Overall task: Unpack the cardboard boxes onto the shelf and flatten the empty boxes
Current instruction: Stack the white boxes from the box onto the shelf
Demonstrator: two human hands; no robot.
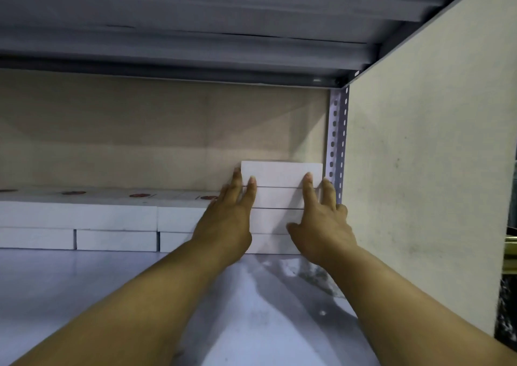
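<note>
White flat boxes are stacked four high in a stack (279,197) at the far right corner of the shelf (84,295), and both your hands are on its near face. Your left hand (229,220) lies flat against the stack's left edge, fingers straight and slightly spread, the fingertips (251,182) reaching the seam under the top box (281,173). Your right hand (321,223) presses the right side of the stack with fingers extended and splayed, the thumb pointing left across the lower boxes; the outer fingers sit at the stack's right edge, just beside the perforated metal upright (338,141). Neither hand curls around anything; both touch the boxes with open fingers.

To the left of the stack, a lower row of white boxes (112,225) runs along the far wall, two layers high, with round red marks on their tops. The stack touches this row on its left side. A beige side panel (425,155) closes the shelf on the right, and the grey underside of the upper shelf (195,29) hangs overhead. The grey shelf surface near you shows a scuffed, worn patch just near the right hand's wrist.
</note>
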